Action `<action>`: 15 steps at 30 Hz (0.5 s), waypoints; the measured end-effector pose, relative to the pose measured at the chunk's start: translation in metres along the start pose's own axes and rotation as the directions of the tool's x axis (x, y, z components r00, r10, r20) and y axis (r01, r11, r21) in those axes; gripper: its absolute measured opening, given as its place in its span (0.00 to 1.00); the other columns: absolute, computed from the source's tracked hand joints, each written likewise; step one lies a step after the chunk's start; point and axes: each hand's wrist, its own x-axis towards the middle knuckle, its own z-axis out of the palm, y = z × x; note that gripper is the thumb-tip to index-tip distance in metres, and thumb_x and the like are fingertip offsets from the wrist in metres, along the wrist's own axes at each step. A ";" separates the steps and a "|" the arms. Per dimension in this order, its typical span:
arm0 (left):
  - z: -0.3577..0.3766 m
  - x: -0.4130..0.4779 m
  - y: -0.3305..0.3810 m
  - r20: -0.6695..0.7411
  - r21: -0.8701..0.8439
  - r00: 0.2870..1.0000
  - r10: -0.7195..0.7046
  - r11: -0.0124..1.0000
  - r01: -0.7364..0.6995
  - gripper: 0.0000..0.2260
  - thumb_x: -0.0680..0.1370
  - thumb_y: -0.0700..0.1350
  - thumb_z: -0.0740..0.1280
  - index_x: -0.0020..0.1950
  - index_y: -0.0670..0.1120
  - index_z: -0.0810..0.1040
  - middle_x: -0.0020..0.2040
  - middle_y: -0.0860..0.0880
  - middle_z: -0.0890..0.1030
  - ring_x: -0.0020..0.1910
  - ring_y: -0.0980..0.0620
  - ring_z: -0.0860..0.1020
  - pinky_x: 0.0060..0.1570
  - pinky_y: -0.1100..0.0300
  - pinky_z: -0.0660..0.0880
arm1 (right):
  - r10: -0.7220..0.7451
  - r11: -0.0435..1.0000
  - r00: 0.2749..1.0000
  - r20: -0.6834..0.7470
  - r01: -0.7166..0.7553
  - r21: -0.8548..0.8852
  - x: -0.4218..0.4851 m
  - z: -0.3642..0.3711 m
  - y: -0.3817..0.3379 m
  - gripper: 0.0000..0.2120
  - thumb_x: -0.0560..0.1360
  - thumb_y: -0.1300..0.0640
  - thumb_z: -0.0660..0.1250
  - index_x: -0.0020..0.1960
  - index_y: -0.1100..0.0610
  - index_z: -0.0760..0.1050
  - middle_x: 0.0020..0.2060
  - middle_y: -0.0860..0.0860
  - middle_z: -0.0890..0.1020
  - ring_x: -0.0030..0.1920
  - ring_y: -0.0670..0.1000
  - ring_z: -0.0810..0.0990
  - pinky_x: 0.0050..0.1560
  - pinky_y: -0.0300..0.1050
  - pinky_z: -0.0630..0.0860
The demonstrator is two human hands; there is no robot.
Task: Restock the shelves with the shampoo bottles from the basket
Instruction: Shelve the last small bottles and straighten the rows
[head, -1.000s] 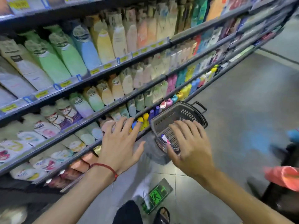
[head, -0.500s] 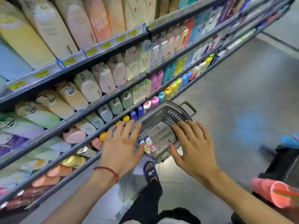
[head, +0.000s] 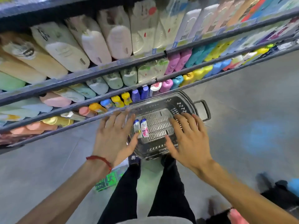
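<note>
A dark plastic basket [head: 182, 101] stands on the floor in front of my feet, close to the bottom shelf. Two small shampoo bottles lie side by side on its slotted floor: one with a blue cap and yellow label [head: 137, 128], one with a pink label [head: 144, 128]. My left hand [head: 113, 136] hovers over the basket's left rim with fingers spread, its thumb near the bottles. Over the basket's right side, my right hand [head: 189, 136] is spread too. Neither holds anything.
Shelves [head: 145, 60] full of large pale bottles and small coloured bottles [head: 166, 85] run along the left and top. Grey floor [head: 242, 94] opens to the right. A green sticker [head: 110, 179] lies on the floor by my legs. A pink and dark object [head: 284, 198] sits at lower right.
My view has tilted down and moved closer, so the basket now lies directly below. Both hands stay spread over it, empty as before.
</note>
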 end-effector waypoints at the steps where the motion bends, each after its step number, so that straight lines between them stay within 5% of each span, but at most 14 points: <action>1: 0.010 0.005 0.004 -0.002 -0.014 0.999 -0.039 0.999 0.039 0.28 0.78 0.59 0.59 0.74 0.46 0.72 0.68 0.43 0.76 0.66 0.40 0.73 0.58 0.43 0.70 | -0.035 0.999 0.999 0.017 0.034 0.003 0.010 0.011 0.011 0.24 0.80 0.44 0.63 0.68 0.59 0.78 0.65 0.58 0.81 0.68 0.61 0.76 0.74 0.61 0.67; 10: 0.127 0.029 0.044 0.056 -0.098 0.960 -0.275 0.955 0.279 0.25 0.77 0.58 0.62 0.69 0.46 0.74 0.68 0.43 0.76 0.67 0.39 0.73 0.62 0.44 0.67 | -0.332 0.943 0.933 0.137 0.324 0.077 0.058 0.133 0.070 0.25 0.78 0.44 0.64 0.69 0.58 0.76 0.64 0.56 0.79 0.69 0.61 0.75 0.77 0.62 0.64; 15: 0.213 0.035 0.057 0.103 -0.158 0.939 -0.327 0.927 0.340 0.24 0.76 0.57 0.64 0.68 0.47 0.74 0.66 0.46 0.76 0.67 0.42 0.72 0.60 0.43 0.70 | -0.353 0.935 0.916 0.192 0.339 0.101 0.058 0.217 0.080 0.25 0.78 0.43 0.64 0.68 0.57 0.77 0.64 0.54 0.79 0.70 0.59 0.73 0.77 0.60 0.65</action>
